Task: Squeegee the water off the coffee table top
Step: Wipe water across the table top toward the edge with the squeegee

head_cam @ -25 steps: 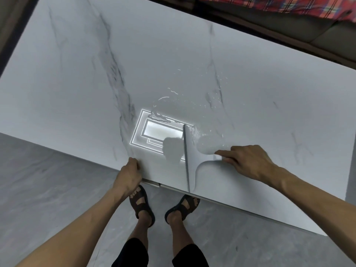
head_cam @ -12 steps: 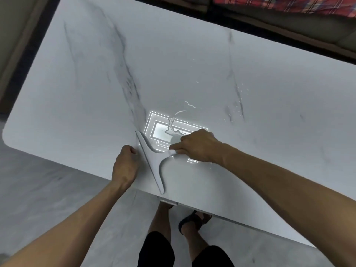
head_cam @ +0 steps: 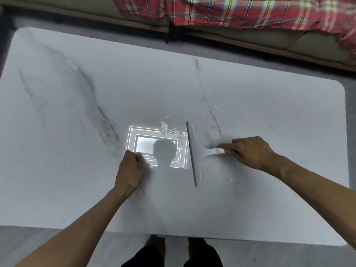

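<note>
- Pale marble-look surface (head_cam: pixel 269 116) filled most of the view, with a sofa (head_cam: pixel 77 12) and a red plaid blanket (head_cam: pixel 250 14) along its far side and grey floor (head_cam: pixel 38 245) at its near edge.
- My right hand (head_cam: pixel 250 151) was clamped round the handle of the white squeegee (head_cam: pixel 195 153). Its blade lay on the surface, running from near to far, a little right of centre.
- My left hand (head_cam: pixel 131 170) rested on the surface to the left of the blade, well apart from the right. Its fingers were curled under, with nothing visible in them.
- A small puddle (head_cam: pixel 169 130) sat just left of the blade's far end, over a corner of the reflected ceiling light (head_cam: pixel 154 149). I could not tell whether the blade touched it.
- Scattered droplets (head_cam: pixel 215 109) lay beyond and to the right of the blade's far end, and a few specks lay near the handle.
- Progress, as I judged it, was partial. The wide outer areas looked dry, though thin films would not have shown.
- What remained was the puddle and the droplets, all mid-surface and well away from every edge, so none of that water was off the top yet.
</note>
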Demonstrator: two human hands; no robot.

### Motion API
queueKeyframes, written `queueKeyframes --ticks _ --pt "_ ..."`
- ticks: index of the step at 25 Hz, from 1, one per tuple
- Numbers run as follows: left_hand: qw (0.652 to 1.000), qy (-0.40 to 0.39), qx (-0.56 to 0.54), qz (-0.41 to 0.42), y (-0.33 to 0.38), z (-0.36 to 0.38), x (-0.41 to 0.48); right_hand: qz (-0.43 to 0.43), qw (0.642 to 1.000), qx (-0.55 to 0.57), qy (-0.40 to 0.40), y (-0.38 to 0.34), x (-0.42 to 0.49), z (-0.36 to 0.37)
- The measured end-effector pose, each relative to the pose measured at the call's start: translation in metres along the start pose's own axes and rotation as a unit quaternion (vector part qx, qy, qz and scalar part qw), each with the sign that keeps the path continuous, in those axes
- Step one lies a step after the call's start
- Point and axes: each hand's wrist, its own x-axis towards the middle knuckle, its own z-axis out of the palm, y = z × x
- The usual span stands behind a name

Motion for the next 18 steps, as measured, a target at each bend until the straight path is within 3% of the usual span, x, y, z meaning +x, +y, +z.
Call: queueKeyframes --ticks 5,9,13,18 --pt "1.000 0.018 -0.010 0.005 0.020 0.001 0.022 0.050 0.996 0.070 0.040 0.007 0.015 -0.033" --pt "0.998 0.022 0.032 0.053 0.029 0.010 0.046 0.098 0.974 0.175 0.105 -0.005 0.104 -0.077" --pt "0.977 -0.071 0.183 0.080 0.017 0.029 0.059 0.133 0.963 0.204 0.111 -0.026 0.208 -0.110" --pt "0.983 -0.123 0.129 0.041 0.019 0.026 0.068 0.126 0.969 0.182 0.110 -0.038 0.249 -0.108"
